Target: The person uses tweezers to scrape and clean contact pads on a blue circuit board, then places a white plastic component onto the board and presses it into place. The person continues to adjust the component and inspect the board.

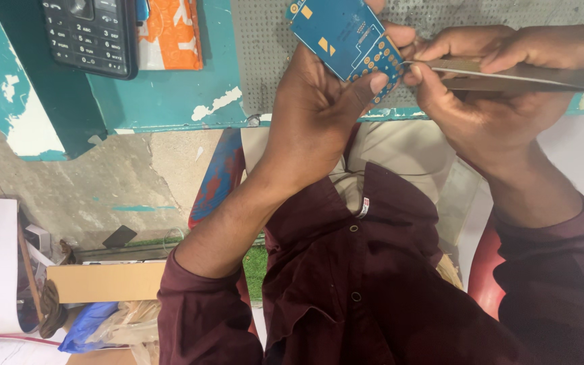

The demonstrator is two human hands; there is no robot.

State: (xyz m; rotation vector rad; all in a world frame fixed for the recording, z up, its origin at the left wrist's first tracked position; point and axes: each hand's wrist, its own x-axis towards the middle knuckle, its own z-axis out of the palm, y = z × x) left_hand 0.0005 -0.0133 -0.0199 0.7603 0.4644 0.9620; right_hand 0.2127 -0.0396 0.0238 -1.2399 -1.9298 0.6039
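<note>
Above the lap, right at the edge of the teal workbench [170, 101], we see both hands meeting on a small blue circuit board [343, 34]. The left hand [315, 111] comes up from below w/ its fingers clamped on the board: thumb pressed across the lower corner by the row of gold pads, other fingers hidden behind the board. The board sits tilted, gold-pad edge pointing toward the right hand [488, 88].

The right hand is closed around a pair of metal tweezers [528, 76], thumb and forefinger pinching the shaft near the front. The tweezers run approx. level from the right of the frame, tip touching or just beside the board's pad edge; we can't tell which, since the fingertips crowd that spot. Both hands touch each other there.

Behind the hands lies a grey perforated mat [265, 47] on the bench top. Further left on the bench: a black keypad phone [92, 34], and just beside it an orange-and-white packet [170, 34]. Bench paint is chipped in several places.

Below, we see maroon shirt sleeves and beige trousers, plus a red chair [484, 270] edge. Bottom left, on the floor: a cardboard box [106, 282], blue plastic bag [86, 324], misc. clutter too jumbled to make out.
</note>
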